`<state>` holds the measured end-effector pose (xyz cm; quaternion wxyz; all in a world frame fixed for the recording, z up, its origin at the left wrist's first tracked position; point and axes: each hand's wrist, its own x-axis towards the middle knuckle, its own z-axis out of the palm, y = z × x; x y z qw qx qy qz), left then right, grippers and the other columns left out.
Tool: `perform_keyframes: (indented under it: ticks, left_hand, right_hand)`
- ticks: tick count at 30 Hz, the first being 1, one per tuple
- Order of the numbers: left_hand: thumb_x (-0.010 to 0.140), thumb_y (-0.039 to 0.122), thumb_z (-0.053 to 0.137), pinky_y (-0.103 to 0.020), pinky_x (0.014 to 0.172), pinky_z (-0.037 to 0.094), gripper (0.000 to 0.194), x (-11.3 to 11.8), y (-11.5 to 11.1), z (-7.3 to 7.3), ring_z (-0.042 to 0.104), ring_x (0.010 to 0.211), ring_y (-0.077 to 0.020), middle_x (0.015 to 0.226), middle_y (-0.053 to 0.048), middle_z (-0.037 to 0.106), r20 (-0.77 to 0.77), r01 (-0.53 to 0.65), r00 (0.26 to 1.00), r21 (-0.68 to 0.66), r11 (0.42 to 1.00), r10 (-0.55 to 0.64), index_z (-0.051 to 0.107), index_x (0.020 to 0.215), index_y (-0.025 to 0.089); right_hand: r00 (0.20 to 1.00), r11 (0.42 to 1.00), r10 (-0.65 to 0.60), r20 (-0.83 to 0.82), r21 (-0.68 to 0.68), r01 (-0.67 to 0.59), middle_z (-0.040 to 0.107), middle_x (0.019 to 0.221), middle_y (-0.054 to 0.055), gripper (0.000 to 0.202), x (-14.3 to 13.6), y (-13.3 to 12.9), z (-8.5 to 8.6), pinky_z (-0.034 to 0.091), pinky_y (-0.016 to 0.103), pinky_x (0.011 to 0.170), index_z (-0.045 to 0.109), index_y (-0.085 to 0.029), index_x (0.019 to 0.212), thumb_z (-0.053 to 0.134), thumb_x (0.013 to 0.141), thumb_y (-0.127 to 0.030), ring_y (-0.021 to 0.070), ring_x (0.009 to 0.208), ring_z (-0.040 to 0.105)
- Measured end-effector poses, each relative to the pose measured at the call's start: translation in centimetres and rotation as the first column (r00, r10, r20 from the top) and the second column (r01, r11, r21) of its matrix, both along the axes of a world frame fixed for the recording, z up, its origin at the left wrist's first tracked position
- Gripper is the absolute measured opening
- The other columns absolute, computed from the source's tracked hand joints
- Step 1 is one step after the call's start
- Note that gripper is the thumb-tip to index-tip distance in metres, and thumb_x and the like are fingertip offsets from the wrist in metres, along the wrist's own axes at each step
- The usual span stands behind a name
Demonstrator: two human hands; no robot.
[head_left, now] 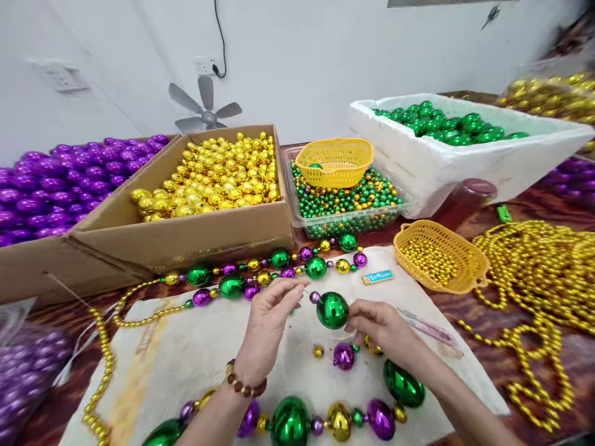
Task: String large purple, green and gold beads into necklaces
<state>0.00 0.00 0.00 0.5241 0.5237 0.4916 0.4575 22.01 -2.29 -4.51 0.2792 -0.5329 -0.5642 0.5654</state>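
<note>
My left hand (269, 325), with a beaded bracelet at its wrist, pinches a thin needle or stiff thread that points at a small purple bead (315, 297). That bead sits against a large shiny green bead (333, 310). The fingertips of my right hand (379, 322) close on the green bead's right side, partly hidden behind it. Beneath the hands lie a faceted purple bead (344, 357) and a small gold bead (318, 351). Across the front runs a strung row with a big green bead (290, 421), partly covered by my left forearm.
A finished-looking bead strand (232, 286) lies behind my hands on the white cloth (186, 347). Pink-handled snips (434, 330) lie at right, near a yellow basket (465, 272) of small gold beads. Behind stand a cardboard box (223, 226) and a white foam box (446, 164).
</note>
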Motion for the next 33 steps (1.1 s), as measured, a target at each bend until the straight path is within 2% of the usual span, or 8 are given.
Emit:
perform_keyframes:
  ticks: [6,10,18,21,23,25,29,33]
  left_hand:
    - [0.089,0.031,0.059,-0.027,0.072,0.043,0.017,1.1,0.9,1.4,0.056,0.076,-0.0145,0.08,-0.003,0.062,-0.04,-0.005,0.999,0.106,0.994,0.01,0.071,0.089,0.019]
    - [0.09,0.029,0.056,-0.027,0.073,0.044,0.017,1.8,0.9,3.4,0.056,0.076,-0.0148,0.079,-0.003,0.061,-0.089,0.03,0.996,0.211,0.977,-0.011,0.07,0.085,0.019]
    - [0.092,0.03,0.052,-0.027,0.072,0.046,0.021,1.1,1.6,6.5,0.061,0.077,-0.0164,0.082,-0.004,0.066,-0.304,0.21,0.945,0.283,0.936,-0.119,0.071,0.09,0.02]
    - [0.092,0.031,0.052,-0.029,0.08,0.046,0.022,-1.2,4.8,8.6,0.062,0.088,-0.0185,0.096,-0.006,0.068,-0.451,0.151,0.889,0.457,0.877,0.082,0.069,0.102,0.021]
    - [0.091,0.032,0.051,-0.033,0.086,0.044,0.024,-4.0,7.9,10.1,0.061,0.095,-0.0207,0.102,-0.008,0.068,-0.52,0.059,0.781,0.613,0.788,0.347,0.068,0.104,0.02]
    - [0.09,0.033,0.051,-0.037,0.092,0.042,0.028,-7.6,11.0,11.4,0.059,0.1,-0.0245,0.106,-0.011,0.067,-0.629,0.03,0.547,0.674,0.738,0.552,0.067,0.106,0.017]
    - [0.085,0.049,0.051,-0.045,0.085,0.042,0.04,-14.7,14.8,12.7,0.058,0.1,-0.0343,0.106,-0.016,0.067,-0.848,-0.094,0.044,0.523,0.847,0.528,0.065,0.105,0.017]
    - [0.078,0.064,0.05,-0.038,0.073,0.045,0.051,-18.4,15.4,12.3,0.063,0.09,-0.0333,0.098,-0.014,0.07,-0.953,-0.157,0.055,0.286,0.945,0.298,0.067,0.094,0.019]
  right_hand:
    - [0.937,0.962,-0.012,0.35,0.26,-0.085,0.068,0.08,0.0,0.018,1.1,0.8,2.0,0.045,0.024,0.061,0.065,-0.021,0.088,0.048,0.089,-0.023,0.0142,0.062,0.066]
    - [0.974,0.906,-0.006,0.227,0.414,-0.091,0.066,0.107,0.002,0.022,-0.9,1.6,3.2,0.048,0.024,0.064,0.059,-0.026,0.112,0.047,0.093,-0.025,0.0108,0.061,0.063]
    - [0.959,0.873,0.135,0.251,0.427,-0.235,0.064,0.079,-0.004,0.021,-2.5,2.2,2.5,0.043,0.022,0.059,0.053,-0.022,0.089,0.035,0.099,-0.023,0.0086,0.054,0.059]
    - [0.977,0.9,0.117,0.176,0.398,-0.18,0.063,0.08,-0.003,0.024,-2.0,1.8,2.5,0.042,0.021,0.052,0.048,-0.022,0.089,0.029,0.102,-0.029,0.0066,0.045,0.053]
    - [0.989,0.922,0.077,0.124,0.369,-0.118,0.062,0.076,-0.004,0.027,-1.5,1.7,2.8,0.042,0.021,0.05,0.046,-0.022,0.088,0.027,0.102,-0.033,0.0066,0.043,0.051]
    - [0.996,0.934,0.052,0.078,0.35,-0.077,0.062,0.075,-0.003,0.028,-1.2,1.5,3.2,0.043,0.021,0.051,0.045,-0.022,0.086,0.026,0.102,-0.036,0.0072,0.045,0.053]
    - [0.995,0.938,0.072,0.071,0.335,-0.091,0.061,0.073,-0.003,0.028,-0.7,1.6,3.7,0.041,0.021,0.048,0.044,-0.022,0.085,0.027,0.101,-0.037,0.007,0.043,0.052]
    - [1.0,0.939,0.026,0.006,0.343,-0.027,0.059,0.071,-0.003,0.028,-0.4,1.7,4.3,0.039,0.021,0.044,0.045,-0.022,0.087,0.028,0.101,-0.039,0.0073,0.041,0.051]
